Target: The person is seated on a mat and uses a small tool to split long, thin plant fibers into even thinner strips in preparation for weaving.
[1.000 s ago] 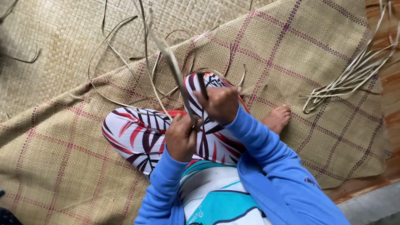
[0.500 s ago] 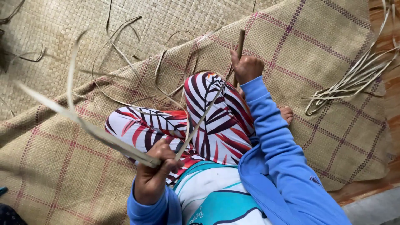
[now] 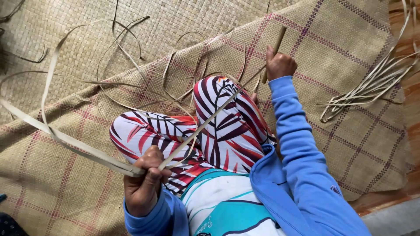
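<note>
Two hands work one long pale leaf strip (image 3: 87,150): the left hand (image 3: 142,185) has its grip clenched on the strip above the lap, and the right hand (image 3: 280,65) is clenched around a small stick-like tool (image 3: 274,46) out past the knee. It looks like stripping or splitting. Loose strips (image 3: 367,87) lie near the woven mat's (image 3: 341,144) right edge.

Tan woven straw mat with purple-red check lines (image 3: 350,131) on floor; bundle of pale cut leaf strips (image 3: 372,85) at right; curled thin trimmings (image 3: 131,52) scattered top-left.
</note>
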